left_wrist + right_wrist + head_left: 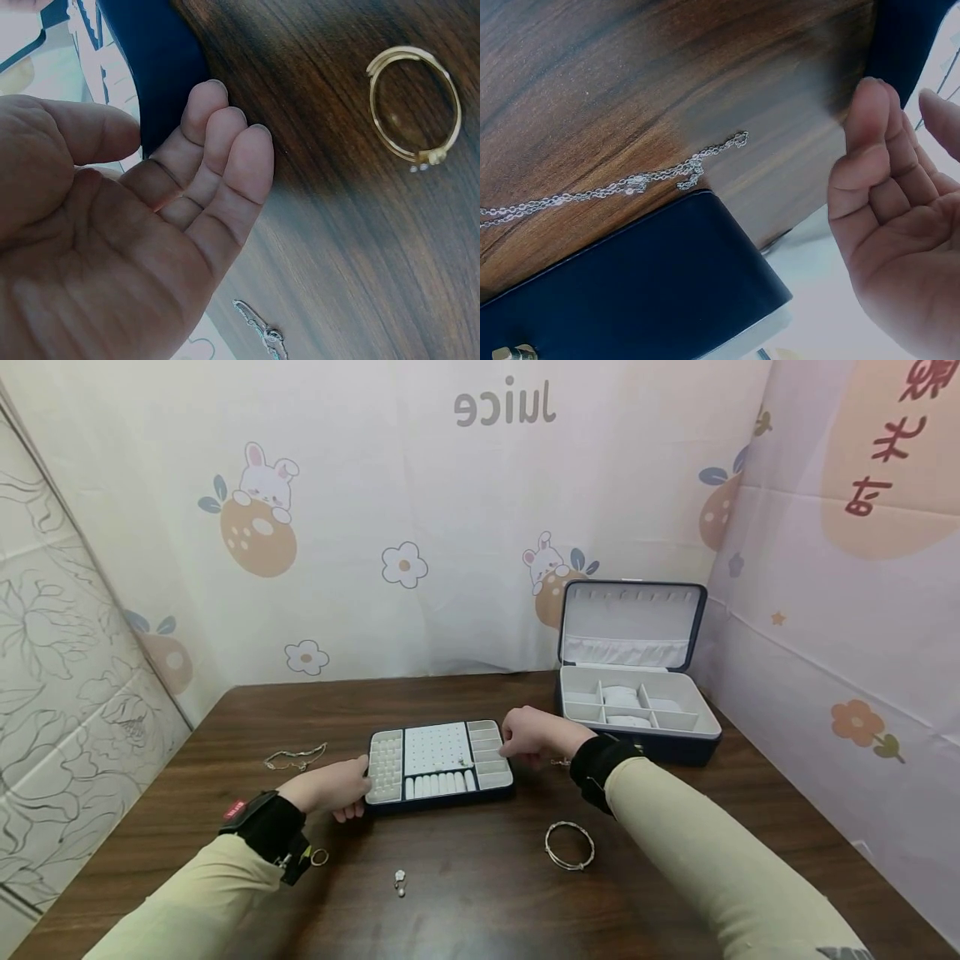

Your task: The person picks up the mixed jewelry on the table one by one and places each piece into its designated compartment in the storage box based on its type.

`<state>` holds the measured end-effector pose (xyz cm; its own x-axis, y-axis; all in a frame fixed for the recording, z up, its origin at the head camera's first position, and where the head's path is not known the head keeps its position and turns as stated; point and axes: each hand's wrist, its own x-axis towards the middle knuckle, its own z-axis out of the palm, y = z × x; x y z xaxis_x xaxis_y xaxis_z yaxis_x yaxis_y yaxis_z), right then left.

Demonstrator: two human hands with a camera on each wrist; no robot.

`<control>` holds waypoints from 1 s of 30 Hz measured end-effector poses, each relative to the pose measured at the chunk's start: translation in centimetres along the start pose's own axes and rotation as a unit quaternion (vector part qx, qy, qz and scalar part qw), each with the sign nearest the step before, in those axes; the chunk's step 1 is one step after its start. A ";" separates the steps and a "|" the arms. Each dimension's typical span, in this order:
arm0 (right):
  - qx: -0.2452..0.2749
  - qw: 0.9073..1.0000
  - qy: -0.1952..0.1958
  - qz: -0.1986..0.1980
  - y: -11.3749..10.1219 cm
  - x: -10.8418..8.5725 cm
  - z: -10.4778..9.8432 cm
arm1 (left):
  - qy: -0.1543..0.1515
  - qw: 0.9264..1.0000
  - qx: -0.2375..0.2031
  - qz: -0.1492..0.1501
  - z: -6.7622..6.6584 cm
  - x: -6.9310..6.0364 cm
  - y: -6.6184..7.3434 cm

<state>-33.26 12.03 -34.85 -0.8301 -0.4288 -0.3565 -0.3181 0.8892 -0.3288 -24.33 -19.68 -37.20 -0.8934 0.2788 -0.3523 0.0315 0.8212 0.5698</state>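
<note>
A flat navy jewelry tray with white compartments, a dotted pad and ring rolls lies on the table. At its left end, my left hand pinches the rim, thumb over the top edge and other fingers loosely bent beside the dark wall. My right hand holds the opposite end between thumb and fingers. A tiny piece of jewelry sits on the pad. Close to my left wrist lies a gold ring. A silver chain necklace stretches over the wood near my right hand.
An open navy jewelry box with divided compartments and raised lid stands at the back right. A bangle and an earring lie toward the front. A chain bracelet rests at the left. Behind the table hangs a printed curtain.
</note>
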 end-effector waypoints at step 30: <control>0.176 0.980 -0.087 0.034 0.4 -0.8 0.0 | 0.037 0.996 0.078 -0.011 -0.1 0.2 -0.1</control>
<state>-32.68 12.70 -34.66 -0.7428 -0.4190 -0.5222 -0.0622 0.8197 -0.5693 -24.56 -19.78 -37.27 -0.9251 0.2273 -0.3040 0.0762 0.8957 0.4380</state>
